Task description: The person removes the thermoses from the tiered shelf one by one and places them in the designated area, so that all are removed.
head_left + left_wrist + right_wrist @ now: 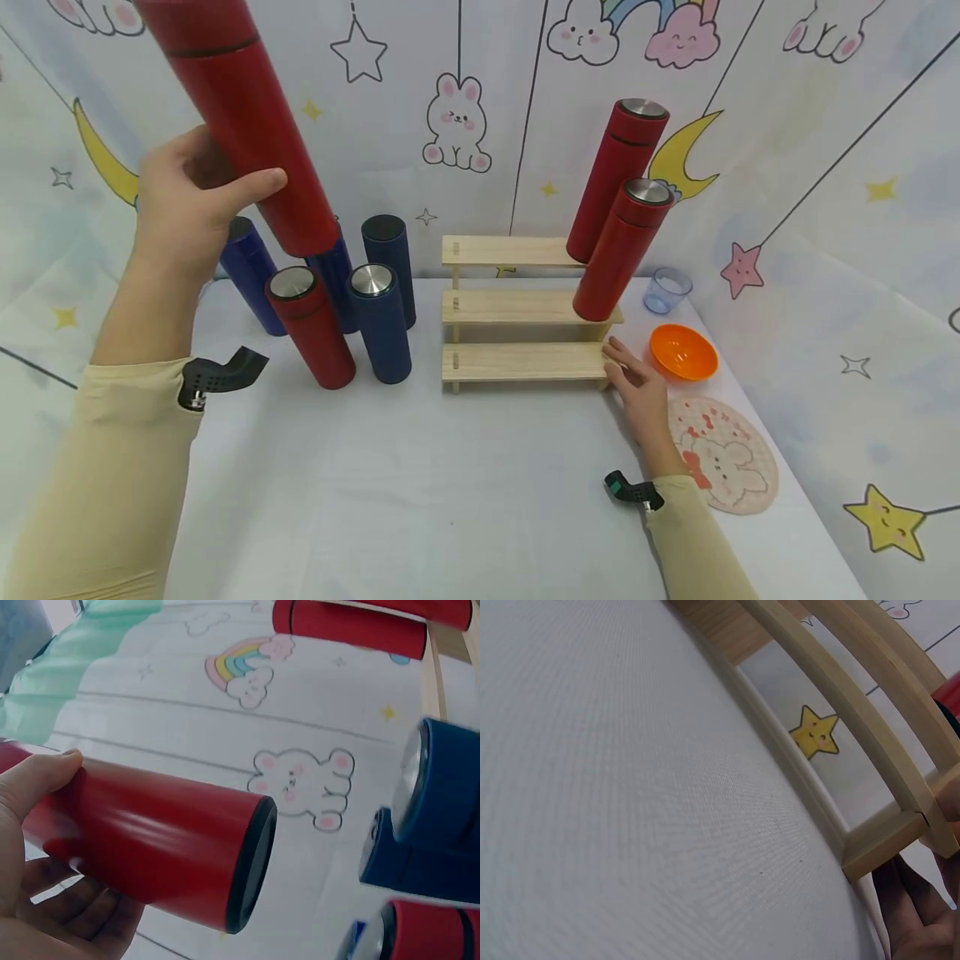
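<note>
From the head camera, the left hand [191, 196] is wrapping its fingers and thumb around a smooth, round red bottle [243, 117], holding it tilted high above the white table [420, 492]. Under it, blue and red bottles [337, 321] are standing close together. The right hand [637, 387] is lying flat with straight fingers, touching the end of the wooden step shelf [525, 308]. The left wrist camera is showing the shiny red bottle [157, 836] lying in the curled palm [45, 855]. The right wrist camera is showing fingertips [915, 915] just beside the shelf's pale wooden corner [885, 840] on the bumpy cloth.
</note>
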`<action>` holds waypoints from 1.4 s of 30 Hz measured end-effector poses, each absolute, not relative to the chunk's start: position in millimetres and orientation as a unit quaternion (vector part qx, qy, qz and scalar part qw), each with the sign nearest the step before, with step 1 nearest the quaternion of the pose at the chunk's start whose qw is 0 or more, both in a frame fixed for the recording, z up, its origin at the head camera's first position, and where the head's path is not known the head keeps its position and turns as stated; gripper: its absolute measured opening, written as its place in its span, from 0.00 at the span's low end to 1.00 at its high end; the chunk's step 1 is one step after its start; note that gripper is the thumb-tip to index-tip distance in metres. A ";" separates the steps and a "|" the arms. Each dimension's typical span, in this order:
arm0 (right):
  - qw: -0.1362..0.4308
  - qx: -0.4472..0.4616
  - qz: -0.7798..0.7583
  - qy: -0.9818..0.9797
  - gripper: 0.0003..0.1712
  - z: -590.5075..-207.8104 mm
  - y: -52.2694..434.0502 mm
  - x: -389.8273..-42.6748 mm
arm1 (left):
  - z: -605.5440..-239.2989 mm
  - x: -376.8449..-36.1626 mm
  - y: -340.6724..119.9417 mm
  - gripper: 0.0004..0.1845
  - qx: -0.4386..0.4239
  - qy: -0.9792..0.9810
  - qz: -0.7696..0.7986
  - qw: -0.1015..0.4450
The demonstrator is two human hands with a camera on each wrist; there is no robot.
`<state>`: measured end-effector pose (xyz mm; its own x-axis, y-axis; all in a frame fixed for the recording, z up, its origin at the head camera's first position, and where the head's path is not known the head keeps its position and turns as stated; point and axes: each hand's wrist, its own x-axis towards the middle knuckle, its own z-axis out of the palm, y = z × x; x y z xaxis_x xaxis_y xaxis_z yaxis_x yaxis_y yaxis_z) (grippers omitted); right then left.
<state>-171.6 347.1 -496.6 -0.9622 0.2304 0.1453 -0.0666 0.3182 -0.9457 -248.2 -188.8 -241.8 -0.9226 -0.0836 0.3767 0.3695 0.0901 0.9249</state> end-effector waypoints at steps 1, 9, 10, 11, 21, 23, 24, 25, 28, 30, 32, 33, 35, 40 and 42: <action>0.127 -0.056 0.583 -0.800 0.22 -498.8 348.0 -173.0 | -243.9 -247.4 -193.6 0.32 -0.100 -0.707 -0.679 0.168; 0.142 -0.059 0.591 -0.792 0.21 -525.5 359.2 -183.3 | -262.0 -244.4 -227.1 0.32 -0.099 -0.663 -0.719 0.183; 0.144 -0.056 0.592 -0.791 0.21 -526.2 359.4 -183.4 | -263.3 -243.8 -231.3 0.32 -0.097 -0.668 -0.713 0.190; 0.145 -0.055 0.592 -0.791 0.21 -526.5 359.4 -183.3 | -264.6 -242.9 -235.6 0.32 -0.091 -0.676 -0.705 0.195; 0.144 -0.061 0.581 -0.799 0.22 -523.2 360.1 -180.5 | -296.3 -238.4 -273.7 0.34 -0.069 -0.697 -0.687 0.193; 0.144 -0.058 0.581 -0.799 0.22 -523.0 360.0 -180.8 | -307.2 -236.5 -279.3 0.35 -0.058 -0.713 -0.673 0.189; 0.144 -0.055 0.583 -0.798 0.22 -523.0 360.0 -181.2 | -312.5 -235.6 -281.9 0.35 -0.054 -0.718 -0.668 0.189; 0.144 -0.054 0.584 -0.797 0.22 -522.9 360.0 -181.6 | -317.6 -235.1 -284.5 0.35 -0.052 -0.723 -0.662 0.190; 0.144 -0.051 0.586 -0.796 0.23 -523.0 360.3 -183.2 | -331.1 -233.4 -291.4 0.35 -0.044 -0.723 -0.663 0.186; 0.144 -0.050 0.587 -0.795 0.23 -522.6 360.4 -184.0 | -338.8 -231.9 -295.6 0.35 -0.044 -0.719 -0.669 0.181; 0.143 -0.048 0.588 -0.795 0.23 -522.7 360.4 -184.4 | -346.3 -229.2 -299.6 0.35 -0.038 -0.726 -0.664 0.173; 0.143 -0.048 0.588 -0.795 0.23 -523.0 360.7 -184.7 | -349.9 -227.8 -301.7 0.36 -0.033 -0.732 -0.660 0.167; 0.146 -0.046 0.586 -0.795 0.22 -523.0 360.5 -184.5 | -357.3 -225.7 -305.7 0.37 -0.024 -0.738 -0.656 0.156; 0.149 -0.043 0.586 -0.796 0.22 -524.4 360.2 -184.2 | -377.3 -219.8 -316.4 0.39 0.027 -0.792 -0.598 0.120; 0.149 -0.043 0.586 -0.796 0.22 -524.7 360.2 -184.3 | -386.0 -217.6 -319.9 0.40 0.046 -0.819 -0.563 0.101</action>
<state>-184.3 360.2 -524.7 -0.9522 0.2423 0.1863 -0.1058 0.3105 -0.9447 -217.6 -319.9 -386.0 -0.9755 -0.1888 0.1126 0.0376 0.3614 0.9317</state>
